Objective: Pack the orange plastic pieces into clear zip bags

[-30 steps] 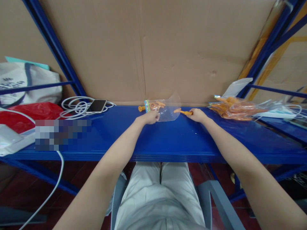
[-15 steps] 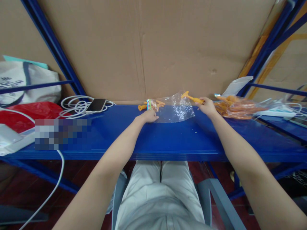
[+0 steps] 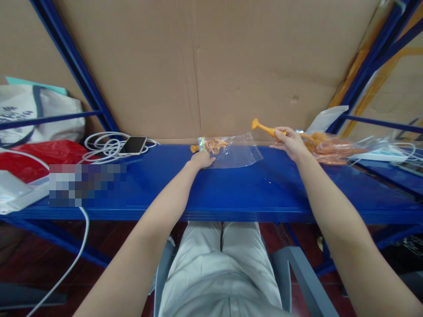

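Note:
A clear plastic bag [image 3: 236, 155] with small orange toy parts [image 3: 211, 144] at its left end lies flat on the blue shelf [image 3: 231, 189]. My left hand [image 3: 202, 159] presses down on the bag's left end, fingers closed on it. My right hand [image 3: 291, 141] is raised above the shelf to the right of the bag. It grips a long orange plastic toy piece [image 3: 263, 127] that points up and left.
A pile of bagged orange toys [image 3: 330, 147] lies at the right. A phone [image 3: 132, 145] on coiled white cable [image 3: 102, 145], a red bag [image 3: 42, 154] and a white tote [image 3: 36, 114] are at the left. Cardboard [image 3: 214, 66] backs the shelf.
My right hand drew the orange piece out of the bag's mouth, rising and moving right. The bag has settled flat on the shelf. My left hand stayed on the bag's left end.

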Demonstrator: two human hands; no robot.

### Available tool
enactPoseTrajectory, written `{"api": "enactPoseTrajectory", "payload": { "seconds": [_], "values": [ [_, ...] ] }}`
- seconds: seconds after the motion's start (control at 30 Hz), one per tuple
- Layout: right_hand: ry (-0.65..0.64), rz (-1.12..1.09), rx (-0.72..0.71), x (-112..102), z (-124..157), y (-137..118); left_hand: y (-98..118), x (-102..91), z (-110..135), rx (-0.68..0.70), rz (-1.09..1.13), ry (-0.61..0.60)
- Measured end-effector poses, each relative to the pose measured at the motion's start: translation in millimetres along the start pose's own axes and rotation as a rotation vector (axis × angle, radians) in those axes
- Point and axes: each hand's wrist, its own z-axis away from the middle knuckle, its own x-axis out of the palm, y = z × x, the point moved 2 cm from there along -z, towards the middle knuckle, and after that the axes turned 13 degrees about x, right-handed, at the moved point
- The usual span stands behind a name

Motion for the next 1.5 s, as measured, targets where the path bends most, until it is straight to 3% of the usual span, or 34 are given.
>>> {"api": "enactPoseTrajectory", "payload": {
  "seconds": [0.1,0.27,0.4,0.67,0.9,1.13,1.37,1.5],
  "values": [
    [-0.033,0.167,0.022,1,3,4,-4,2.4,-2,0.001,-0.015,0.004],
    [0.04,0.512,-0.024,-4,0,11,-10,5.2,-3,0.016,0.019,0.032],
    [0.066,0.614,-0.04,-7,-4,14,-13,6.1,-4,-0.014,0.069,0.055],
    [-0.051,0.462,0.207,5,12,12,-16,8.7,-7,-0.001,0.068,0.085],
    [-0.159,0.343,0.342,15,20,9,-15,6.9,-4,-0.012,0.032,0.052],
    [-0.252,0.308,0.413,9,17,9,-15,5.4,-2,-0.085,0.035,0.054],
    [-0.078,0.472,0.361,6,16,4,-16,4.9,-1,-0.109,0.054,0.022],
    [-0.114,0.425,0.38,17,22,5,-14,3.7,0,-0.118,0.056,0.012]
  ]
}}
